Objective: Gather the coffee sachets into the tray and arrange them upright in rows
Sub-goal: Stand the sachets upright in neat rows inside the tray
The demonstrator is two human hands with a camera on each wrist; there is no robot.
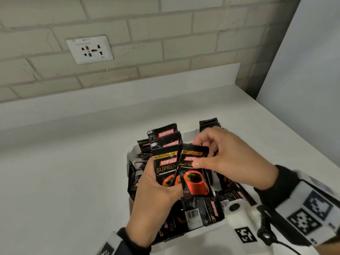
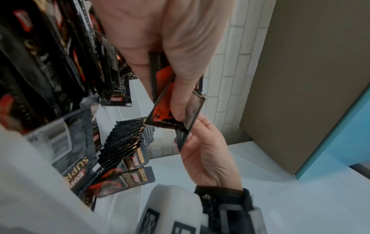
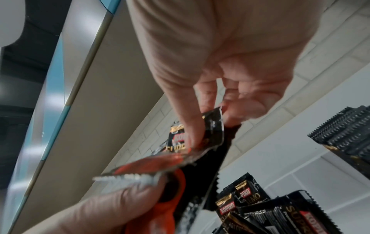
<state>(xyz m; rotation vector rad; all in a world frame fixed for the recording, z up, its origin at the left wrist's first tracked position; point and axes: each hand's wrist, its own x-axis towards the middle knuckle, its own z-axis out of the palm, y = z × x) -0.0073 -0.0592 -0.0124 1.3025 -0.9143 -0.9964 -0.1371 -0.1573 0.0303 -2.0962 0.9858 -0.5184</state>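
Left hand [image 1: 156,196] grips a small fan of coffee sachets [image 1: 166,169] by their lower ends, thumb curled across the printed fronts and fingers behind, holding them upright above the tray [image 1: 129,155]. Right hand [image 1: 230,159] pinches the upper part of the front sachet [image 1: 195,173] between its thumb, laid across the printed face, and its fingers curled behind the top edge; this sachet is tilted and overlaps the ones in the left hand. From the left wrist view, the right hand's fingertips [image 2: 192,126] meet the sachet's far edge while the left thumb presses on its red cup print. From the right wrist view, the same sachet is bent between the two hands, though motion blur hides the exact finger placement. Loose sachets [image 1: 204,210] lie flat and slanted at the near end of the tray, some showing barcodes. A packed row of upright sachets [image 1: 208,123] stands at the tray's far right corner, just behind the right hand. More upright sachets [image 1: 163,134] rise behind the held fan. Both wrists carry white camera mounts with black square markers [image 1: 311,210]. White countertop [image 1: 73,172] bears the tray; a wall socket [image 1: 89,49] sits in the brick-pattern wall [image 1: 165,34] behind.
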